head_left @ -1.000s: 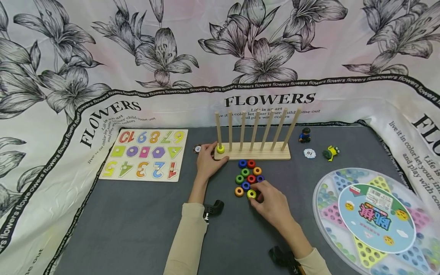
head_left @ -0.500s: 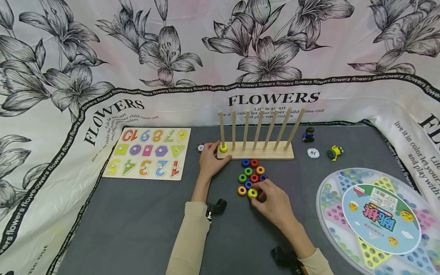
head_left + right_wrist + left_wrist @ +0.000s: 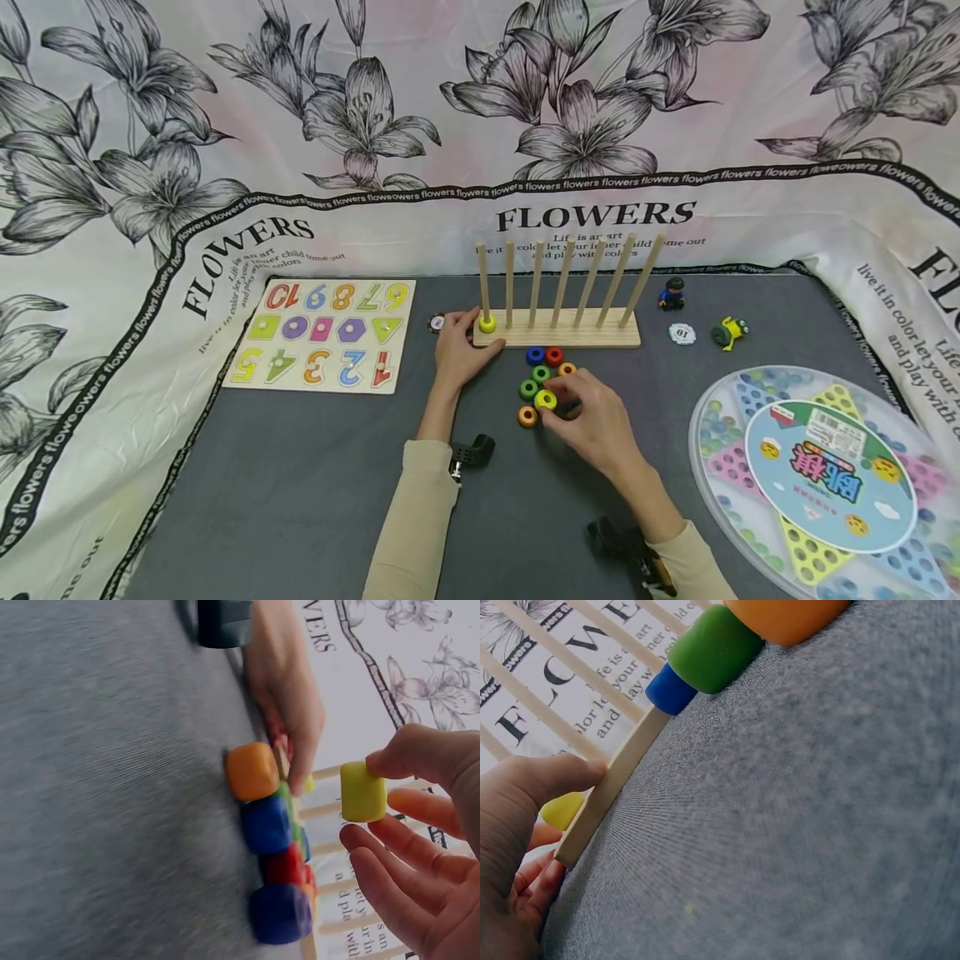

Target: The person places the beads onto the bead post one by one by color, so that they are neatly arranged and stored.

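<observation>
My right hand (image 3: pixel 596 421) pinches a yellow ring bead (image 3: pixel 545 401) between thumb and index finger, its other fingers spread. In the right wrist view this yellow bead (image 3: pixel 363 792) is raised off the grey cloth. My left hand (image 3: pixel 459 350) grips the left end of a wooden peg stand (image 3: pixel 562 332), thumb on the front edge in the left wrist view. Another yellow bead (image 3: pixel 487 323) sits low on the leftmost peg. In front of the stand lie loose beads, among them a blue one (image 3: pixel 535 356), a red one (image 3: pixel 554 356), a green one (image 3: pixel 528 389) and an orange one (image 3: pixel 527 417); my right hand hides some.
A number puzzle board (image 3: pixel 322 336) lies left of the stand, with a dark chip (image 3: pixel 436 322) between them. To the right are a toy figure (image 3: pixel 672 294), a white chip (image 3: pixel 682 334), a toy frog (image 3: pixel 730 333) and a big round Chinese checkers set (image 3: pixel 825 475).
My right hand has picked the yellow bead up from the near end of the cluster and shifted it slightly away from me. The left hand keeps its grip on the stand.
</observation>
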`<state>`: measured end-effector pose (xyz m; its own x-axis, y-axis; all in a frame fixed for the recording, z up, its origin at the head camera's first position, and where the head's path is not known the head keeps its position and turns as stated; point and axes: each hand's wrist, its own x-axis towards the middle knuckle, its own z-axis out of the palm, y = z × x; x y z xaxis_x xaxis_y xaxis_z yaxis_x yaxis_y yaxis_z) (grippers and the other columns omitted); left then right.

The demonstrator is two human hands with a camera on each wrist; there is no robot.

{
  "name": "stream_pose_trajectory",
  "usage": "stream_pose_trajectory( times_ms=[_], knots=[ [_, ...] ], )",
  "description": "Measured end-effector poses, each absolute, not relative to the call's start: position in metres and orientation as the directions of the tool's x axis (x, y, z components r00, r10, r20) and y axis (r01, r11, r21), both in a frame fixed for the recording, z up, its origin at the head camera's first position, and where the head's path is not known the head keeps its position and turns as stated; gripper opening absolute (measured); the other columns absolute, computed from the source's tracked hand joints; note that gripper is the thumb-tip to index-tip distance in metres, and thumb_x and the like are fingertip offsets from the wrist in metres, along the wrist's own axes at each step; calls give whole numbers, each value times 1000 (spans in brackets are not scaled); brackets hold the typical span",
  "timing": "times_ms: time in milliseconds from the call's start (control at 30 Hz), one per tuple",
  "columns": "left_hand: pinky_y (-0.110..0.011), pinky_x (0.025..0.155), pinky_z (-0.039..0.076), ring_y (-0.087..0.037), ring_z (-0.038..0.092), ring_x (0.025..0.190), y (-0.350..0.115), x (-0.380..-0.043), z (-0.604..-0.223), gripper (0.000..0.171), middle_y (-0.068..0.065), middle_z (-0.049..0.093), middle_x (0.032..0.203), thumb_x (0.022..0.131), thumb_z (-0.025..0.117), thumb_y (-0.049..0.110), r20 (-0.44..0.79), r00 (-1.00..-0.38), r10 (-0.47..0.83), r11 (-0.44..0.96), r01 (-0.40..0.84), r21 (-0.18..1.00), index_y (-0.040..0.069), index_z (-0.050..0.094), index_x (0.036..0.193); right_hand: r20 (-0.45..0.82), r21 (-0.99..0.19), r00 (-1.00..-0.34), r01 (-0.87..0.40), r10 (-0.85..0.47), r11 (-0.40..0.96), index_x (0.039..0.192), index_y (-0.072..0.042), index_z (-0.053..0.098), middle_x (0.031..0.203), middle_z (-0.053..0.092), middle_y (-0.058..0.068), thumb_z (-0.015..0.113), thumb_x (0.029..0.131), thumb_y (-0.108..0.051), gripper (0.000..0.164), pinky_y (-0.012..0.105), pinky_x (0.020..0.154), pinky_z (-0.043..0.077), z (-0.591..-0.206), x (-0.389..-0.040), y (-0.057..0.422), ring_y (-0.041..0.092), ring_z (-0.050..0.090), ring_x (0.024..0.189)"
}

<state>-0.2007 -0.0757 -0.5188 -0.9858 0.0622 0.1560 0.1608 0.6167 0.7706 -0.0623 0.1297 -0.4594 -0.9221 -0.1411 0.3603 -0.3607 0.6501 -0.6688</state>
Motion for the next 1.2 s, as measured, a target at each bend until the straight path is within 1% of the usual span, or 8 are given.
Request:
stream_pose_trajectory(
  times_ms=[167, 333, 567, 733, 833, 933, 1033, 1200],
  knots=[
    [-39, 90, 49, -27, 55, 106, -75, -201, -518, 74, -13, 49, 125, 79, 81, 36, 144, -988, 59, 617, 150, 773, 8, 55, 142, 360, -723, -923, -369, -138, 584, 104, -1, 72, 96, 63, 11, 81, 76, -4, 29, 38, 62, 58, -447, -75, 125, 27, 65, 81],
    [-37, 91, 50, -27, 55, 107, -76, -200, -517, 74, -14, 49, 125, 79, 80, 37, 135, -989, 65, 621, 146, 770, 7, 54, 142, 398, -742, -909, -398, -123, 539, 104, -2, 72, 96, 63, 11, 80, 77, -1, 28, 42, 62, 58, -434, -88, 116, 29, 66, 81],
    [-39, 89, 51, -28, 56, 105, -77, -201, -516, 73, -15, 50, 123, 79, 81, 36, 169, -984, 64, 621, 172, 765, 5, 56, 140, 447, -752, -889, -435, -103, 496, 105, -4, 73, 95, 64, 9, 78, 78, -3, 27, 39, 61, 56, -422, -104, 102, 21, 65, 81],
    [-37, 89, 52, -28, 56, 108, -77, -202, -517, 73, -16, 51, 124, 78, 82, 34, 178, -982, 67, 626, 180, 758, 4, 56, 140, 505, -767, -861, -476, -54, 430, 108, -2, 72, 100, 65, 11, 77, 80, 0, 28, 39, 62, 57, -413, -117, 92, 25, 68, 87],
    [-38, 89, 53, -28, 56, 107, -78, -201, -517, 73, -16, 51, 123, 79, 81, 35, 179, -981, 71, 625, 183, 758, 4, 56, 139, 538, -767, -843, -498, -16, 404, 108, -1, 71, 103, 66, 13, 75, 82, 0, 26, 39, 64, 58, -403, -126, 86, 25, 68, 89],
    [-39, 87, 53, -28, 56, 105, -79, -201, -518, 73, -16, 51, 122, 79, 81, 36, 184, -980, 76, 625, 190, 757, 4, 56, 139, 556, -763, -831, -504, 13, 404, 107, -1, 72, 103, 66, 13, 74, 84, -2, 23, 37, 66, 56, -391, -135, 79, 24, 67, 90],
    [-39, 87, 52, -28, 56, 104, -79, -201, -518, 73, -16, 51, 122, 79, 81, 36, 184, -980, 79, 618, 193, 762, 4, 56, 139, 580, -748, -814, -516, 35, 417, 107, -1, 72, 101, 66, 13, 74, 84, -2, 23, 36, 67, 55, -378, -144, 73, 23, 66, 89],
    [-39, 86, 52, -28, 56, 104, -79, -202, -518, 73, -15, 51, 123, 79, 81, 36, 178, -981, 79, 615, 189, 766, 6, 56, 140, 620, -723, -782, -540, 60, 431, 106, 1, 73, 99, 67, 15, 73, 84, -3, 22, 38, 67, 55, -360, -160, 64, 25, 67, 87]
  ],
)
